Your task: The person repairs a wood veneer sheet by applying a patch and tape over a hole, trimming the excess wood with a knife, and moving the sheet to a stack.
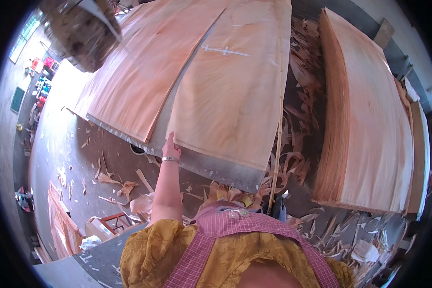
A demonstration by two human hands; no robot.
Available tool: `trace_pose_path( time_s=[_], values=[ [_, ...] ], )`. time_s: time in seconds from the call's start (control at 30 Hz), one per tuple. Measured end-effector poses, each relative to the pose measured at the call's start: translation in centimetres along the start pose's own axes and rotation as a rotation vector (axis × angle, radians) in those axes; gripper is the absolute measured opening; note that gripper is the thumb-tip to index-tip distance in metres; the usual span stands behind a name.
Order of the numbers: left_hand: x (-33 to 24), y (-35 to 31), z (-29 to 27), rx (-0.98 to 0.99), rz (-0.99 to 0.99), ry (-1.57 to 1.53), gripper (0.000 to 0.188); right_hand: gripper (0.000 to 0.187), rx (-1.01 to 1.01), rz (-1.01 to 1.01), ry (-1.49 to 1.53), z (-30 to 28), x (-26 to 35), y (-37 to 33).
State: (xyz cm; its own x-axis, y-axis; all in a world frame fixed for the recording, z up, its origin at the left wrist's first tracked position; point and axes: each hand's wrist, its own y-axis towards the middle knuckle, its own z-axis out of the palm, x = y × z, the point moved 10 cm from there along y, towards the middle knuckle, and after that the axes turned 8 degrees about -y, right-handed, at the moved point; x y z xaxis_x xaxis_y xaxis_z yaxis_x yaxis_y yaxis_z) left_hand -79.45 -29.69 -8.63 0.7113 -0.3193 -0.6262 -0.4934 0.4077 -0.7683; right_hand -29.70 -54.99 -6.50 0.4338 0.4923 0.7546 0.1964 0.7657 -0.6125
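Observation:
My left hand [171,148], with a metal watch band at the wrist, reaches forward to the near left corner of a pale wood veneer sheet [225,105]. One finger is stretched out on the sheet's edge; the other fingers look bent, and I see nothing lifted in them. That sheet lies flat on a grey-edged table [221,170], with white tape strips on its far part. Left of it lies a pinker veneer sheet [139,81], a narrow wedge-shaped gap between the two. My right hand is out of view.
A thin bamboo pole [276,158] runs along the table's right side. Farther right stands a tall veneer stack [369,125]. Veneer scraps [297,168] litter the floor. A blurred brown block-like object [84,36] hangs at upper left. A wooden-framed stool [113,224] stands lower left.

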Motion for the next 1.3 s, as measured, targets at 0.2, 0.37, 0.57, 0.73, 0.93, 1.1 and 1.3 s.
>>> trace_pose_path(
  time_s=[0.2, 0.37, 0.57, 0.73, 0.93, 1.1, 1.3],
  values=[
    [-6.9, -8.5, 7.5, 0.300, 0.822, 0.129, 0.029, 0.024, -0.047, -0.158, -0.190, -2.2, -1.2, 0.3],
    [-4.9, -27.1, 20.0, 0.539, 1.159, 0.456, 0.021, 0.025, -0.244, -0.551, -0.685, -4.4, 2.2, -0.5],
    [7.0, -41.5, 31.2, 0.922, 1.465, 0.590, 0.019, 0.022, -0.156, -0.228, -0.447, -4.2, -0.2, 1.2],
    [21.9, -48.0, 38.6, 1.192, 1.379, 0.965, 0.017, 0.025, -0.229, -0.307, -0.637, -4.8, -0.5, 4.5],
    [36.7, -47.5, 39.9, 1.318, 1.336, 1.264, 0.015, 0.033, -0.195, -0.166, -0.550, -4.3, -2.2, 8.6],
    [43.2, -46.5, 38.1, 1.453, 1.232, 1.338, 0.015, 0.037, -0.294, -0.213, -0.755, -4.8, 2.7, 8.2],
    [45.1, -46.4, 36.6, 1.639, 1.193, 1.285, 0.017, 0.048, -0.484, -0.320, -1.017, -3.4, 6.0, 7.3]
  ],
)
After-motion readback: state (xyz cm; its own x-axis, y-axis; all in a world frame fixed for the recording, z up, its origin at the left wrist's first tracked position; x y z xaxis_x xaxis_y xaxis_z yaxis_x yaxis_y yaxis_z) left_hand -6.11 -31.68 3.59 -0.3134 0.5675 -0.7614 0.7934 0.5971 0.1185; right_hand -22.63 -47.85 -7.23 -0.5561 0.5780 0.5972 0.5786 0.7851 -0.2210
